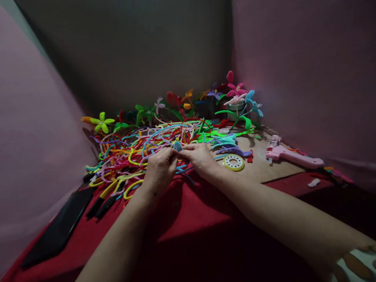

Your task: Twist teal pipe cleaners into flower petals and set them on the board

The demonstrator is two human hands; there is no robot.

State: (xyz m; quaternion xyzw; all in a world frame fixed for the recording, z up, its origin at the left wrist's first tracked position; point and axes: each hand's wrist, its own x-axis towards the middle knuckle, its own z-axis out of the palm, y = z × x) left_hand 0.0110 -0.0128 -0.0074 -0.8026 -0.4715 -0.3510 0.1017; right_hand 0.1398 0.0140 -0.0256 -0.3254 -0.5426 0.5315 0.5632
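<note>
My left hand and my right hand meet at the front of a heap of pipe cleaners. Between their fingertips stands a small blue pipe-cleaner flower, with a bit of yellow at its top. Both hands are closed in a pinch at its base; my fingers hide the lower part. Loose blue pipe cleaners stick out below the hands. Many-coloured pipe cleaners spread to the left and behind. Shaped light-blue pieces and purple pieces lie right of my right hand.
A yellow-rimmed tape roll and a pink glue gun lie on the right, by a brown board. Finished pipe-cleaner flowers stand along the back. A black flat object rests on the red cloth at left.
</note>
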